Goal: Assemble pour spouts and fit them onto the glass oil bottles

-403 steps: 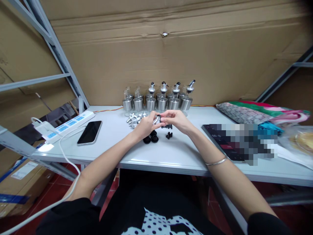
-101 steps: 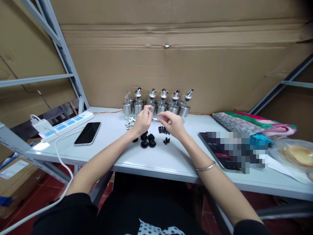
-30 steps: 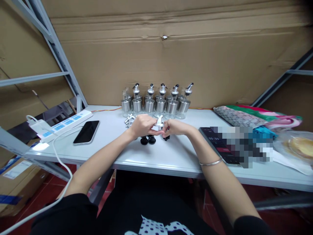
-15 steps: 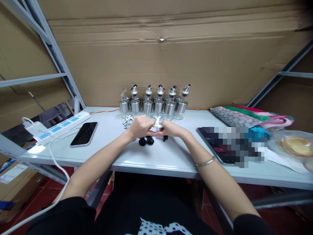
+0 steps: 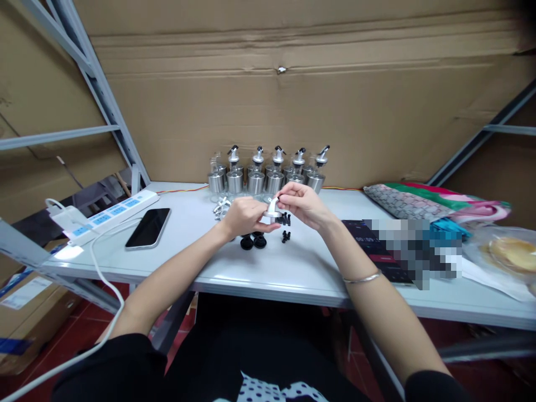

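My left hand [image 5: 247,216] is closed on the base of a silver pour spout [image 5: 273,207], held upright above the table. At the spout's tip, the thumb and forefinger of my right hand [image 5: 305,205] pinch a small black piece [image 5: 280,198]. It seems to touch the tip. Beneath my hands lie round black stoppers [image 5: 253,241] and several small black parts [image 5: 285,237]. More silver spout pieces [image 5: 221,207] sit just left of my left hand. Behind stand rows of glass bottles with steel sleeves [image 5: 235,182], some topped with black-tipped spouts [image 5: 278,154].
A phone [image 5: 148,228] and a white power strip [image 5: 113,215] with a cable lie at the left. To the right are a dark tablet-like device [image 5: 372,245], partly blurred, a colourful cloth bag [image 5: 435,202] and wrapped food [image 5: 513,254]. Cardboard [image 5: 259,106] closes off the back.
My right hand has come up from beside the spout's base to its tip, now pinching a small black piece. My left hand keeps its hold. The view has shifted slightly.
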The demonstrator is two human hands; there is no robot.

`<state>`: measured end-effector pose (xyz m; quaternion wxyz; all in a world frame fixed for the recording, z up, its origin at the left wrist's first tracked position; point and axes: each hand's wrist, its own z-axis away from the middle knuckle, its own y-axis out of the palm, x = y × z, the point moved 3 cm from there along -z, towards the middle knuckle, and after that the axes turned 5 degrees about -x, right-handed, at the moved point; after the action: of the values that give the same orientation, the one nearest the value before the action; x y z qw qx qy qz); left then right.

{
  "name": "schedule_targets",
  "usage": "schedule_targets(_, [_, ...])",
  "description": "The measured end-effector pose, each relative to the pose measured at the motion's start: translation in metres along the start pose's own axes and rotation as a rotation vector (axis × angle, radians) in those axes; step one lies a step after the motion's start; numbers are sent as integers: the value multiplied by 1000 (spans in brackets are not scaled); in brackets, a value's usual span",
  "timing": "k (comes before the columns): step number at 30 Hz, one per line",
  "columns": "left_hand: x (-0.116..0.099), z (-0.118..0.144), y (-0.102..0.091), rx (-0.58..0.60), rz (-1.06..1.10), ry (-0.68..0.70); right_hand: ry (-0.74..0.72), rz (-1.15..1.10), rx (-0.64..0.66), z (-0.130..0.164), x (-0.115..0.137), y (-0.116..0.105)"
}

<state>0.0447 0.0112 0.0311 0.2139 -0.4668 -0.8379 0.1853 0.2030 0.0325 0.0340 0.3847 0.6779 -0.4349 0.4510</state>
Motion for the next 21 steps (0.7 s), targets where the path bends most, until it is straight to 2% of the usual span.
schedule_targets(5, [-1, 0, -1, -64, -27, 68, 22, -125, 13, 0, -2, 1])
schedule_targets(14, [-4, 1, 0, -103, -88, 127, -4, -301, 8, 2, -3, 10])
schedule_targets(21, [-7, 0, 0, -122, -59, 127, 46, -322, 23, 3, -5, 12])
